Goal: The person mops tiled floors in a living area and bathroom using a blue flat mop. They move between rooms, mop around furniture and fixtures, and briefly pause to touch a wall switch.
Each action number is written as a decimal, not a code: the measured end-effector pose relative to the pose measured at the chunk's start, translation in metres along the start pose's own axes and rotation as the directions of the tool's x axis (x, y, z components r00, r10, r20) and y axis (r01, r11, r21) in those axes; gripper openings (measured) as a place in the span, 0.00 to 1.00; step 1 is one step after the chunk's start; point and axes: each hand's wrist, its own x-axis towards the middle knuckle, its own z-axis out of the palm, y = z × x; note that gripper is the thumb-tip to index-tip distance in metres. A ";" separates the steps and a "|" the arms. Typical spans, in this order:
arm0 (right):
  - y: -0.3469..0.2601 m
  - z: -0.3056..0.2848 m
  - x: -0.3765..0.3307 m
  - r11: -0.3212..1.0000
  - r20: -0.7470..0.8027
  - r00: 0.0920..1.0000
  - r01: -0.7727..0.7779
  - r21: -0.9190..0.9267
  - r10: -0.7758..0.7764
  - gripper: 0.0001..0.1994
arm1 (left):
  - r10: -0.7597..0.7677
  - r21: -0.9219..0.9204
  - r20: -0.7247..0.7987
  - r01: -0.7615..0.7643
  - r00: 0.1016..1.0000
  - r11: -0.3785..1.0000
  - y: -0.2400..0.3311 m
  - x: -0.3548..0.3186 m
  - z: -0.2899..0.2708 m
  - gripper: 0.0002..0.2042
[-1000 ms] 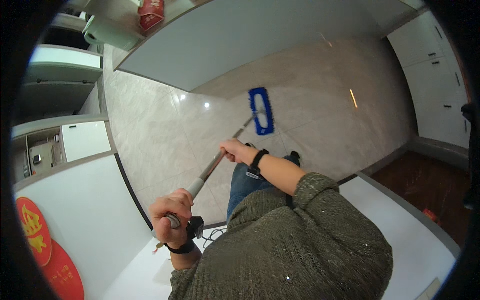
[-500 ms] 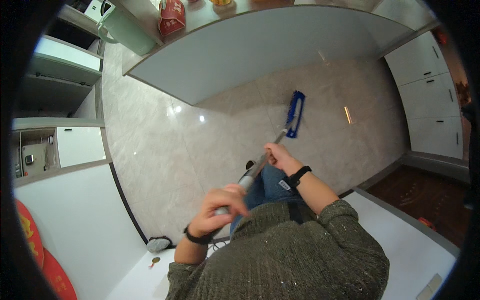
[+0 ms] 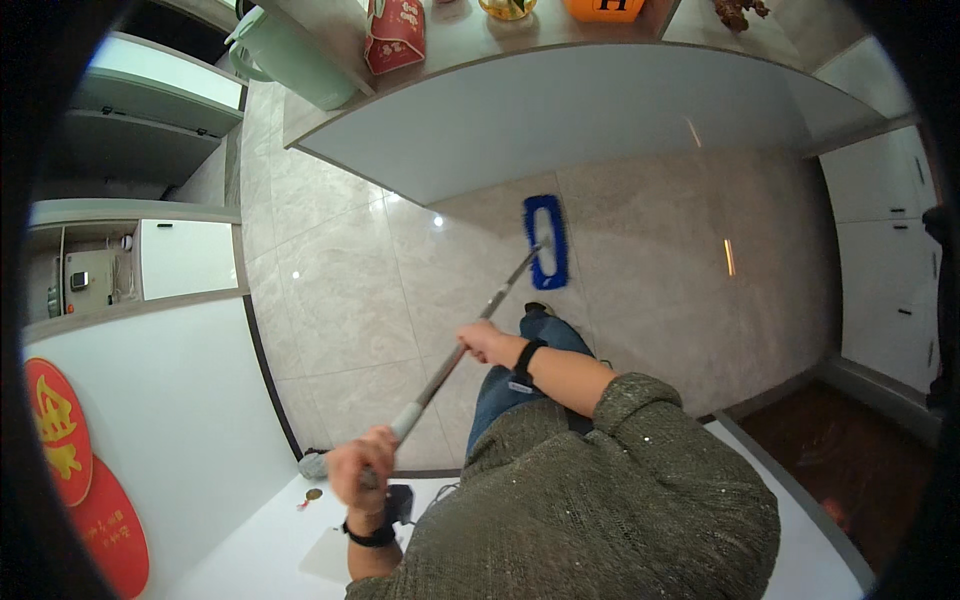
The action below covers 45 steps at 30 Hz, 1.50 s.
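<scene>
A flat mop with a blue fringed head (image 3: 559, 262) rests on the pale tiled floor (image 3: 340, 340), a little ahead of my feet. Its grey metal handle (image 3: 440, 375) slants from the head down toward my lower left. Wrapped round the upper end of that handle is my left hand (image 3: 362, 466), closed. Farther down the shaft my right hand (image 3: 484, 342) is closed on it too, with the arm reaching across my body. Both wrists wear black bands.
Ahead runs a cabinet or counter (image 3: 600, 110) carrying a green jug (image 3: 300, 70), a red packet (image 3: 395, 38) and an orange box. White drawers (image 3: 885, 270) stand at the right. A white panel (image 3: 170, 400) with red round decorations (image 3: 62, 425) borders the left.
The mop head has moved left and turned slightly on the floor. Both my hands have shifted left and nearer to me along with the handle, and my view has shifted.
</scene>
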 end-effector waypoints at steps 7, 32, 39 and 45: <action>-0.055 0.014 -0.053 0.991 0.255 0.966 0.011 0.136 -0.046 0.14 | 0.106 -0.027 0.134 -0.104 0.985 0.994 0.064 0.063 -0.002 0.20; -0.103 0.084 0.140 0.985 -0.202 0.979 0.005 -0.171 -0.041 0.12 | -0.191 -0.184 0.220 0.233 0.957 0.955 -0.102 0.153 -0.229 0.23; -0.069 0.354 0.209 0.849 0.004 0.999 0.042 -0.527 -0.047 0.09 | -0.179 0.112 -0.120 0.192 0.977 0.975 -0.011 0.092 -0.446 0.24; -0.075 0.475 0.199 0.983 0.243 0.970 0.013 -0.182 0.032 0.09 | 0.051 0.195 -0.109 -0.029 0.993 0.980 0.057 0.087 -0.500 0.19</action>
